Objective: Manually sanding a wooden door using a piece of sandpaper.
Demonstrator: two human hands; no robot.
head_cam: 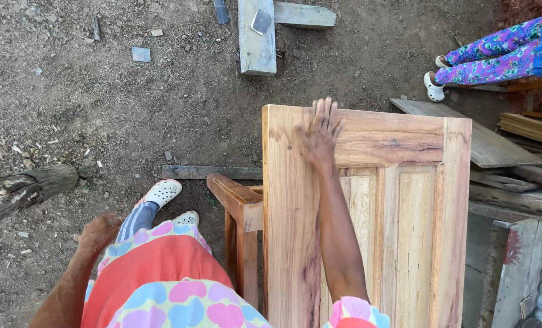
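Right hand [321, 130] flat, fingers spread, on the wooden door [368, 231]; left hand [99, 232] loose, empty, well apart.

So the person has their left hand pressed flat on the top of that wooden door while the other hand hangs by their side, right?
Not quite: it is the right hand that lies flat, fingers spread, near the top of the wooden door. The left hand hangs by their side. The head view shows this.

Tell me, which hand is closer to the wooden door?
The right hand. It lies flat on the wooden door, near its top edge. The left hand hangs off to the side over the dirt ground, apart from the door.
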